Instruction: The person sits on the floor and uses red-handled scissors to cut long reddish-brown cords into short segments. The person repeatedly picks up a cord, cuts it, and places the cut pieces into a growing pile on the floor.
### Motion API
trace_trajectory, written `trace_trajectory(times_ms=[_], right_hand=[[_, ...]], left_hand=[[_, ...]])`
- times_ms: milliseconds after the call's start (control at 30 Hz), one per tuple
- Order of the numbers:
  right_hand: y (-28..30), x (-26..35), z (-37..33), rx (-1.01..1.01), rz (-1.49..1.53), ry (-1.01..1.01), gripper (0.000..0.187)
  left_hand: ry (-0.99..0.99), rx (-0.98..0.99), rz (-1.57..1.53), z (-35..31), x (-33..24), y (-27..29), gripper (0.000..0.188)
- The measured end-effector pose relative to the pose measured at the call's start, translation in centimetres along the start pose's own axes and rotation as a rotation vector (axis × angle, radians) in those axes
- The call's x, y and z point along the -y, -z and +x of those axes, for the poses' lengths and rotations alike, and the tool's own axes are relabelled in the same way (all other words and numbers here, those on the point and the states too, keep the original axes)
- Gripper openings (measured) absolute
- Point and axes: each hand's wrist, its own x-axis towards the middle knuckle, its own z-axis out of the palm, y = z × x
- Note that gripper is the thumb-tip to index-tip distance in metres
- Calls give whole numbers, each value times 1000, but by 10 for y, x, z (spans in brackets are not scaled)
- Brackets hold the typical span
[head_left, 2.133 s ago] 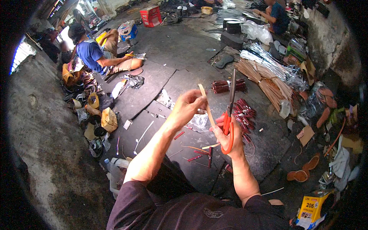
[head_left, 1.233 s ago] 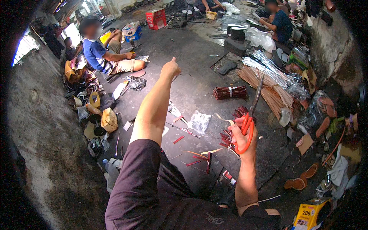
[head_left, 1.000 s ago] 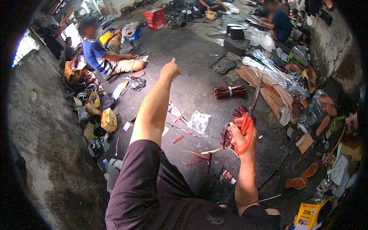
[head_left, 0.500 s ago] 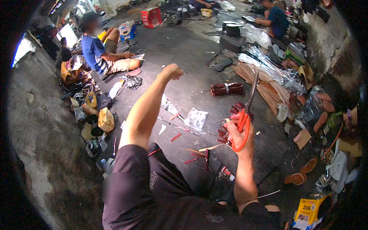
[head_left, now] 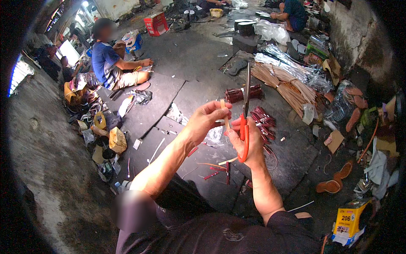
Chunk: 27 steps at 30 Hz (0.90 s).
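My left hand (head_left: 205, 120) pinches a narrow tan strip (head_left: 223, 106) between thumb and fingers, in front of my chest. My right hand (head_left: 250, 146) is wrapped round scissors with orange handles (head_left: 244, 137), the long blades pointing up and away. The strip's lower end reaches down to the right thumb; whether those fingers grip it too, I cannot tell. Just past the right hand lies a fanned heap of dark red strips (head_left: 263, 120). Farther off rests a dark red bundle (head_left: 249, 92) with a pale band, partly behind the blades. Short dark red pieces (head_left: 228, 173) lie scattered below my hands.
Long tan strips (head_left: 283, 80) and silvery strips lie at the right. A brown sole (head_left: 334, 182) and a yellow box (head_left: 347, 224) are nearer me. A seated person (head_left: 110, 63) works at the left. Bags and scraps line the left wall; a red box (head_left: 156, 24) stands far back.
My left hand has come down from its outstretched position to beside the right hand, and now pinches the tan strip. The scissors have shifted left and stand more upright.
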Motion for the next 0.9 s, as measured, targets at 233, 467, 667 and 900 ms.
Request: trace_trajectory(times_ms=[233, 467, 667, 900], right_hand=[[7, -13, 0, 65, 35, -108, 33], [10, -25, 1, 130, -20, -117, 27], [22, -33, 4, 238, 26, -114, 25], [35, -36, 7, 352, -53, -211, 27]], left_hand=[[-150, -125, 63, 9, 3, 20, 33], [-244, -226, 108, 14, -2, 52, 33], [-322, -304, 200, 6, -20, 73, 39], [-330, -341, 101, 7, -22, 100, 39]])
